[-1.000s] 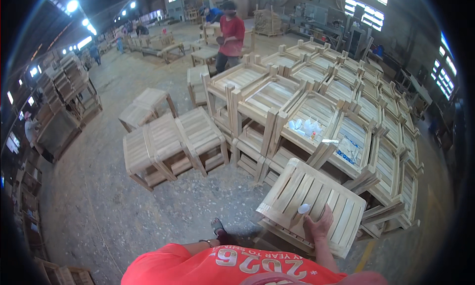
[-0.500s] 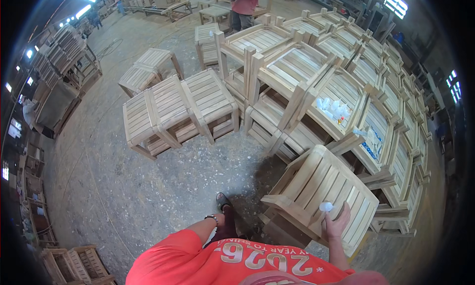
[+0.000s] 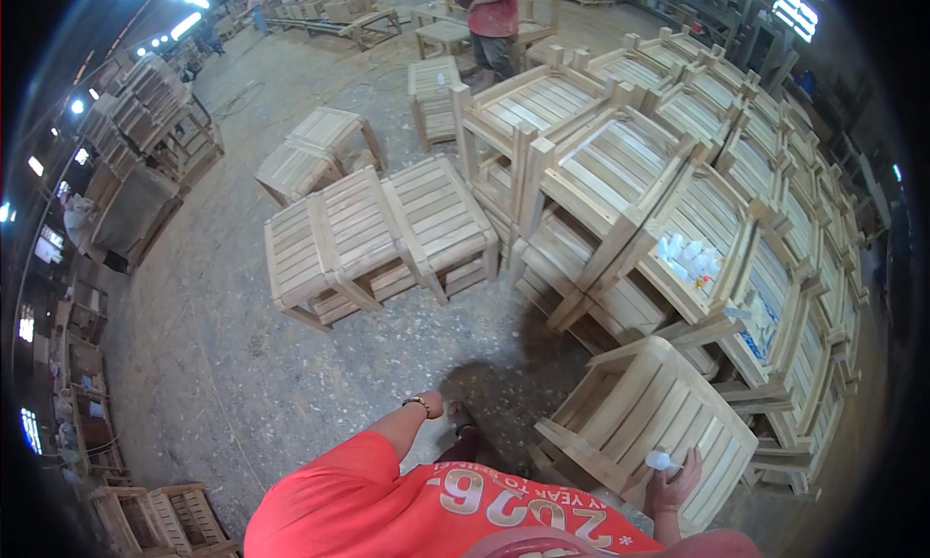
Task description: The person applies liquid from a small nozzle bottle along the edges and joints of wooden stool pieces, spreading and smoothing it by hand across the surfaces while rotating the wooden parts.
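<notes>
My right hand [image 3: 684, 480] grips a small translucent white bottle [image 3: 659, 459] between thumb and fingers. Hand and bottle are over the slatted top of a pale wooden stool [image 3: 668, 403], which stands tilted in view at my right. My left hand [image 3: 432, 404], with a bracelet at its wrist, hangs in front of my body over the floor, apart from any furniture. Its fingers are turned away, so their pose is hidden. Past the stool, several white bottles [image 3: 690, 258] with a few red and yellow tips lie on a slatted wooden piece.
Stacked wooden frames [image 3: 620, 161] fill the right side. Slatted stools [image 3: 378, 233] stand in a row ahead, more [image 3: 325, 146] behind them. A person [image 3: 492, 20] in a red shirt stands at the back. Wooden crates [image 3: 160, 514] sit at the lower left.
My view has shifted, so the furniture sits lower and farther right. My left hand has come up into sight from beside my leg. The bottle stays in my right hand.
</notes>
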